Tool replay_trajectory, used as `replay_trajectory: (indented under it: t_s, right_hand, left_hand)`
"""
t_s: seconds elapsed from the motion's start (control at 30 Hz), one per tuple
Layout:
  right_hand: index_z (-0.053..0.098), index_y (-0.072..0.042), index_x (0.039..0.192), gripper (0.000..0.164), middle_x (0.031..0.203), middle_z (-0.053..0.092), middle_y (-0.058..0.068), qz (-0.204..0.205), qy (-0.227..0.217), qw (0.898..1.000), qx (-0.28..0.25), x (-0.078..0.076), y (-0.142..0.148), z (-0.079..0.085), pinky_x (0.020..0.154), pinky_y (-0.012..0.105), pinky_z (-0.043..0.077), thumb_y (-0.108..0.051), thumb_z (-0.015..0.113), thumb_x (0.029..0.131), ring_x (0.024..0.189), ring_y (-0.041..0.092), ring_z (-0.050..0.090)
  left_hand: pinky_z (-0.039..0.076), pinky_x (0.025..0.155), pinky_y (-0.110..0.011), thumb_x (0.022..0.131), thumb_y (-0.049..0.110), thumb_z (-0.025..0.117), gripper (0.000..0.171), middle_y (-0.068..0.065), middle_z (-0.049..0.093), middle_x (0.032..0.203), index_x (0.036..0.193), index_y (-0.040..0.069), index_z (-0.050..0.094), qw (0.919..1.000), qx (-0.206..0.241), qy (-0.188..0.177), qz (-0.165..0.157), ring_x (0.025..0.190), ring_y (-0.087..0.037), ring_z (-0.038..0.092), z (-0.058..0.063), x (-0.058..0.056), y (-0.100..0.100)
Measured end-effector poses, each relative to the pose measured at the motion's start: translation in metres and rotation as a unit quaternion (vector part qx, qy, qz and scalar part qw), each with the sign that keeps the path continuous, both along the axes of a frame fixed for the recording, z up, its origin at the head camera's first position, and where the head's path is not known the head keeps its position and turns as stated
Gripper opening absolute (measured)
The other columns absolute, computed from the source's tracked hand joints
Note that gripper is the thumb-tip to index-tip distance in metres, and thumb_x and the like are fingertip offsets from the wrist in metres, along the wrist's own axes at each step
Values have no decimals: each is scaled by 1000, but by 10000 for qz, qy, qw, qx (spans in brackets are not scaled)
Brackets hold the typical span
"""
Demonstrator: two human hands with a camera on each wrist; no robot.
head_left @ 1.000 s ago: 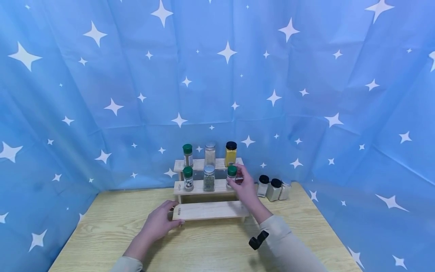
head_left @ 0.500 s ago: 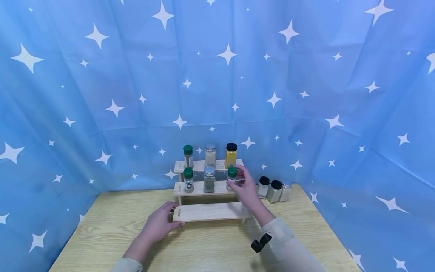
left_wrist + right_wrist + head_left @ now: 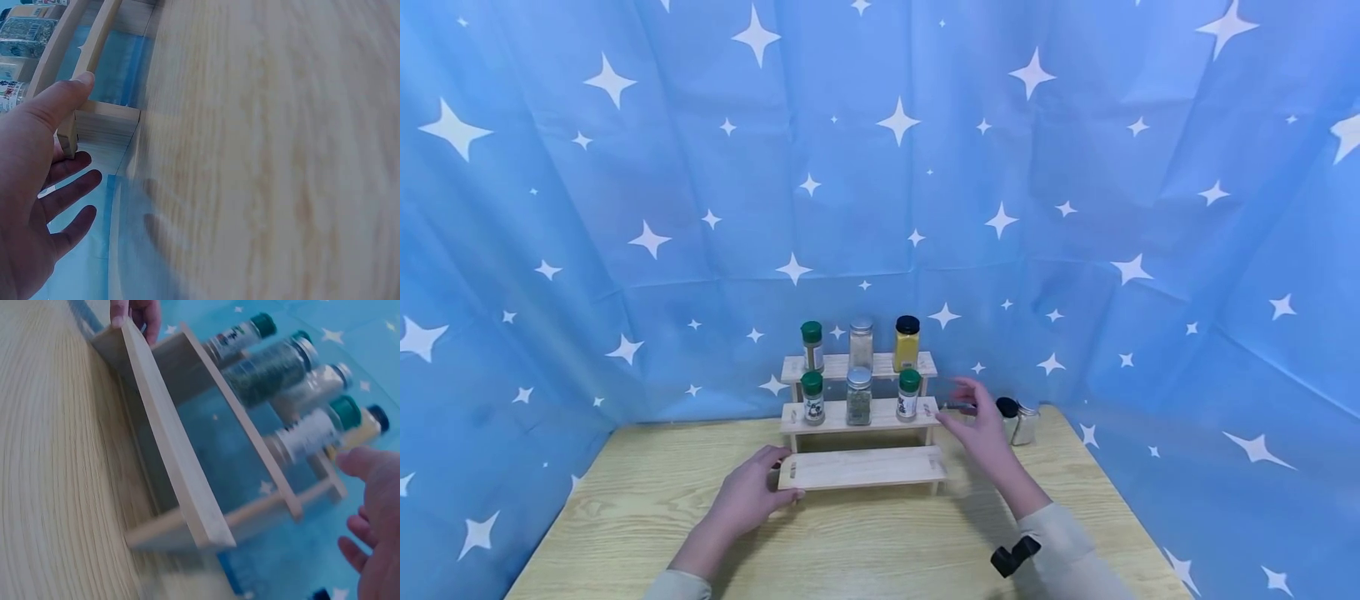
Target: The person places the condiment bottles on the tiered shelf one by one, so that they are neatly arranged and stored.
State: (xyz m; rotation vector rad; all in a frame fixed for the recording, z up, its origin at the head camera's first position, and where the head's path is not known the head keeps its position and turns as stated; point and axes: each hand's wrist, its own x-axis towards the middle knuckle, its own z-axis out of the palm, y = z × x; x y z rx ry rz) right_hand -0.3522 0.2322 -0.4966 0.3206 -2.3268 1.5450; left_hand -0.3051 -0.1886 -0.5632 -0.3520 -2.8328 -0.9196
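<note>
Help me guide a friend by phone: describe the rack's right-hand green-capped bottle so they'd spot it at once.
Find the three-step wooden rack on the table. The bottle stands at the right end of its middle shelf. Its green cap sets it apart from the silver-capped jar beside it and the black-capped jar behind it.

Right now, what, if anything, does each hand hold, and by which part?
The left hand grips the wooden rack by the left end of its lowest shelf; the right hand holds nothing.

From front and above, the rack point(image 3: 883, 412) is faced by the head view; closer, from either end, it's shared by both wrist views.
</note>
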Motion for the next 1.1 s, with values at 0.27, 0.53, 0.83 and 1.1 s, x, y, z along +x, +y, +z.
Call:
replay_trajectory:
  t_s: [0.27,0.53,0.83,1.1]
  right_hand:
    - [46,-5,159,72,144,57,26,-449,30,9987,229,8,45,-6,115,64,48,-14,85,100,134,46,57]
    - [45,-1,159,70,144,55,27,-878,61,9955,344,7,78,-19,116,64,47,-7,82,101,134,47,55]
    - [47,2,158,66,145,51,28,-1459,130,9878,521,-3,109,-38,110,66,50,-10,81,102,132,46,54]
    - [44,3,161,67,148,46,28,-1715,-80,9841,447,-11,128,-48,112,65,47,-9,78,104,137,46,48]
  left_hand:
    - [56,111,-60,86,45,96,78,-8,67,149,149,11,67,10000,-31,-14,1,131,-37,68,-1,0,0]
    - [57,109,-60,85,46,97,78,-7,68,149,149,12,67,10000,-23,50,12,130,-36,69,-3,-1,0]
    - [57,110,-59,86,46,96,78,-6,69,146,149,11,67,10000,-12,69,3,129,-34,69,-4,-1,-1]
    - [57,110,-59,86,46,96,78,-5,70,144,149,11,67,10000,-31,81,12,128,-32,69,-5,-2,-1]
